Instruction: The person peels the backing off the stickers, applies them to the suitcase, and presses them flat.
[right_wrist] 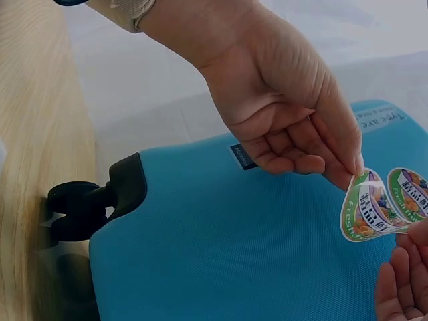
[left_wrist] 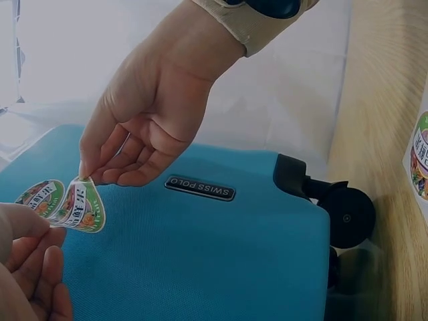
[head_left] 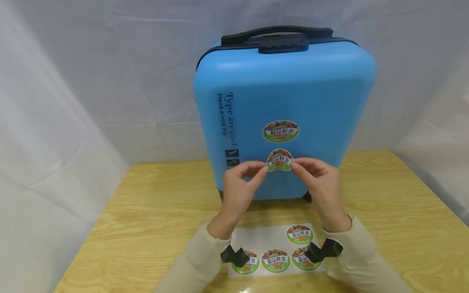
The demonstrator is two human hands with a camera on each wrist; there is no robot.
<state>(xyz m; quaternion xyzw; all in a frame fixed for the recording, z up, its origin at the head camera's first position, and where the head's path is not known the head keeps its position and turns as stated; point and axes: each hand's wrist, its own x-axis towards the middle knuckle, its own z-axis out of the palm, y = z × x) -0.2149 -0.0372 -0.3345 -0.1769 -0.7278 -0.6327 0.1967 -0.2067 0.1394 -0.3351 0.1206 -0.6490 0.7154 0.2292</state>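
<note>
A blue suitcase stands upright on the table, and an oval fruit sticker lies flat on its front. Just below that one, a second fruit sticker is held up before the suitcase, its middle bowed. My left hand pinches its left edge between thumb and index finger. The right hand pinches the opposite edge the same way. In both wrist views the held sticker curves between the fingertips, close over the blue shell, overlapping the flat sticker there.
On the wooden table, below the forearms, lies a white backing sheet with several more fruit stickers, partly covered by the wrist cameras. The suitcase has a black top handle and black wheels. White sheeting hangs behind and at both sides.
</note>
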